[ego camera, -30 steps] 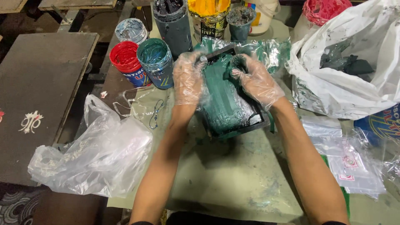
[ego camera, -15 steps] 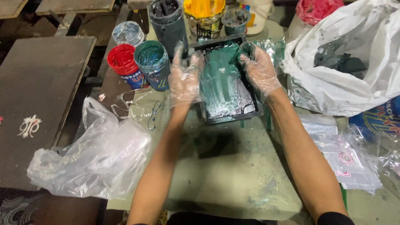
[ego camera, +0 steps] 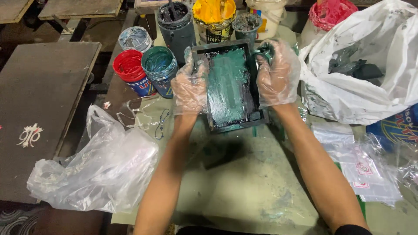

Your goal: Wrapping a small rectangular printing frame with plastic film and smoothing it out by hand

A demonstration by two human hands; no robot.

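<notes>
Green-smeared screen frame (ego camera: 230, 85) now lifting clear of counter (ego camera: 244, 191), tilting flat toward viewer; left hand (ego camera: 190, 87) and right hand (ego camera: 276, 74) fingers clenching its side rails, ink face showing for inspection.

Single head view looks steeply down, close over the table (ego camera: 244, 191).

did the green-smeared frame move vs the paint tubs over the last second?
Yes. The frame, gripped by the left hand and right hand, has moved away from the person, up toward the yellow tub.
</notes>
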